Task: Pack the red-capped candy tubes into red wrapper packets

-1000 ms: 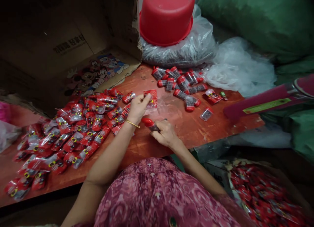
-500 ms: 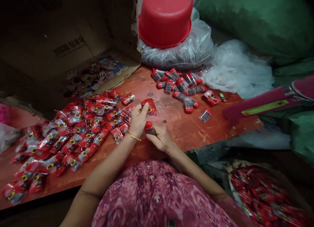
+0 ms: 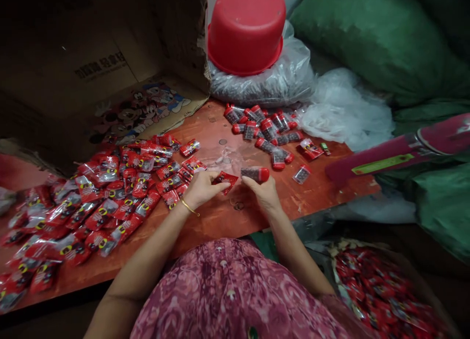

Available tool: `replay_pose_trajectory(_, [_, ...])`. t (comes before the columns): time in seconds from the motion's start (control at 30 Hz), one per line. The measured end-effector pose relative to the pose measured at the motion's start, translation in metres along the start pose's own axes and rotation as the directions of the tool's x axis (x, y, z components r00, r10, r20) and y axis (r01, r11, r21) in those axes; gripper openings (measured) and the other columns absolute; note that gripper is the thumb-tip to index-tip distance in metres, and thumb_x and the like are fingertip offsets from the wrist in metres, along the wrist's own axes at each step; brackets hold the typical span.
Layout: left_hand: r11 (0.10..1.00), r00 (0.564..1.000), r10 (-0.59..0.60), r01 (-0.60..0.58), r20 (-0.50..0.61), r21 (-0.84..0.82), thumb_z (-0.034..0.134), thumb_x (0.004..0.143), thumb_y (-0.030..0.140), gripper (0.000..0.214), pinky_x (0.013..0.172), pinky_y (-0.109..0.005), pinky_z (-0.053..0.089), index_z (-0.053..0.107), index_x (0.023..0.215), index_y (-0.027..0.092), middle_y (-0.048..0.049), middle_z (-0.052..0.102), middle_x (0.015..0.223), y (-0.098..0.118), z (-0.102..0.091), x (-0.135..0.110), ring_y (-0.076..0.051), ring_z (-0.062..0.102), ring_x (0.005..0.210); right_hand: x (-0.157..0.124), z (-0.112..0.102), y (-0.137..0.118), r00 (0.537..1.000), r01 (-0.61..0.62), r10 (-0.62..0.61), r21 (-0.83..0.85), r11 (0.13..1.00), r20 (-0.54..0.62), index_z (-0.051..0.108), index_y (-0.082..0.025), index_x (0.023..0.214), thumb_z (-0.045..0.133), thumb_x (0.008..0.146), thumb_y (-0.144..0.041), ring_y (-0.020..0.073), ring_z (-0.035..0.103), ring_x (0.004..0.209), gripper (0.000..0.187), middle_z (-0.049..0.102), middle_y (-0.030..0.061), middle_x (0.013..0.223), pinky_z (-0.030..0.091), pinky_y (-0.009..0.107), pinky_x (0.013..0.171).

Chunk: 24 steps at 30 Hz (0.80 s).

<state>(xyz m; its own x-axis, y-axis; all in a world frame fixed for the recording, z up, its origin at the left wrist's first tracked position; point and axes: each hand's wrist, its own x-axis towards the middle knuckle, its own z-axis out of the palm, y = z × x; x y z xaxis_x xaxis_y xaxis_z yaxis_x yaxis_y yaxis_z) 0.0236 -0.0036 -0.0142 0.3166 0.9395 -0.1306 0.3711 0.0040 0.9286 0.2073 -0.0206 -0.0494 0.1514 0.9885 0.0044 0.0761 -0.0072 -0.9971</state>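
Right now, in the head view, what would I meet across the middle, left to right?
Pile of packets, left hand with a red packet, right hand with a red-capped container, small clear container, pink pole.

Shows, at upper left, an open cardboard box with dark printed characters and cartoon figures. Has a red basin upside down on a bulging clear plastic bag, beside crumpled whitish plastic, near green sacks. Includes, at right, a slanting magenta tube bearing a yellow-green strip.
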Motion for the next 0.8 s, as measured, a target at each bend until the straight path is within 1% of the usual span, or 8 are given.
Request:
replay_pose_trajectory(0.1, [0.991,0.998,0.044,-0.049,0.043,0.122,0.062,0.068,0.034,0.023,0.047,-0.021,0.028,0.061,0.055,0.016,0.0036,0.048,0.047,0.001,0.001,0.002,-0.01,0.041,0.048,0.0,0.0,0.008,0.995,-0.086,0.088,0.07,0.994,-0.039,0.06,-0.021,0.074,0.07,0.064,-0.05,0.0174,0.06,0.062,0.033,0.064,0.0018,0.067,0.052,0.035,0.068])
replay_pose_trajectory(0.2, [0.974,0.989,0.08,-0.104,0.125,0.199,0.056,0.073,0.034,0.026,0.047,-0.022,0.025,0.062,0.055,0.016,0.0032,0.048,0.046,0.007,0.001,0.005,-0.01,0.038,0.046,-0.002,0.004,0.012,0.978,-0.202,0.206,0.218,0.955,0.004,0.056,-0.021,0.07,0.062,0.067,-0.058,0.0157,0.057,0.049,0.038,0.06,-0.0006,0.057,0.052,0.033,0.054])
replay_pose_trajectory(0.33, [0.945,0.966,0.078,-0.151,0.246,0.292,0.057,0.072,0.034,0.029,0.047,-0.023,0.021,0.059,0.05,0.017,0.0027,0.047,0.044,0.016,0.001,0.009,-0.01,0.038,0.045,-0.005,0.009,0.001,0.981,-0.167,0.19,0.313,0.935,-0.044,0.055,-0.023,0.082,0.074,0.058,-0.047,0.016,0.063,0.061,0.039,0.065,-0.0018,0.072,0.054,0.032,0.062])
replay_pose_trajectory(0.47, [0.903,0.972,0.059,-0.149,0.229,0.403,0.058,0.071,0.031,0.029,0.047,-0.025,0.017,0.055,0.045,0.016,0.0043,0.036,0.038,0.024,0.001,0.012,-0.009,0.034,0.043,-0.008,0.01,-0.017,0.99,-0.136,0.138,0.167,0.976,0.001,0.057,-0.021,0.078,0.076,0.055,-0.038,0.0129,0.06,0.064,0.034,0.062,-0.0032,0.071,0.05,0.026,0.064])
replay_pose_trajectory(0.57, [0.9,0.981,0.018,-0.1,0.193,0.423,0.058,0.071,0.033,0.027,0.047,-0.024,0.017,0.058,0.05,0.015,0.004,0.041,0.041,0.026,0.0,0.014,-0.008,0.035,0.045,-0.011,0.01,-0.023,0.992,-0.124,0.124,0.014,0.992,-0.023,0.059,-0.018,0.074,0.077,0.052,-0.033,0.0107,0.054,0.061,0.032,0.059,-0.004,0.067,0.045,0.024,0.062])
replay_pose_trajectory(0.67, [0.966,0.995,-0.027,0.001,0.099,0.26,0.062,0.067,0.035,0.022,0.048,-0.022,0.022,0.064,0.061,0.014,0.0037,0.049,0.048,0.019,0.002,0.013,-0.008,0.038,0.048,-0.012,0.014,-0.021,0.983,-0.135,0.136,0.016,0.991,-0.124,0.059,-0.016,0.073,0.076,0.052,-0.032,0.0092,0.051,0.059,0.032,0.057,-0.0046,0.066,0.043,0.022,0.059])
replay_pose_trajectory(0.73, [0.996,0.997,-0.081,0.081,0.001,-0.026,0.067,0.062,0.036,0.025,0.05,-0.021,0.029,0.066,0.073,0.014,0.0021,0.058,0.058,0.013,0.008,0.01,-0.008,0.043,0.052,-0.011,0.019,-0.016,0.972,-0.125,0.137,0.07,0.99,-0.191,0.058,-0.016,0.072,0.076,0.053,-0.031,0.008,0.049,0.058,0.031,0.056,-0.0056,0.064,0.041,0.02,0.057])
replay_pose_trajectory(0.8, [0.924,0.981,-0.172,0.13,-0.088,-0.359,0.073,0.056,0.037,0.036,0.054,-0.02,0.036,0.066,0.082,0.014,-0.0008,0.064,0.071,0.009,0.018,0.003,-0.009,0.05,0.058,-0.009,0.027,-0.011,0.953,-0.105,0.139,0.137,0.985,-0.267,0.057,-0.016,0.073,0.076,0.053,-0.03,0.0072,0.048,0.057,0.031,0.055,-0.0065,0.063,0.041,0.02,0.057])
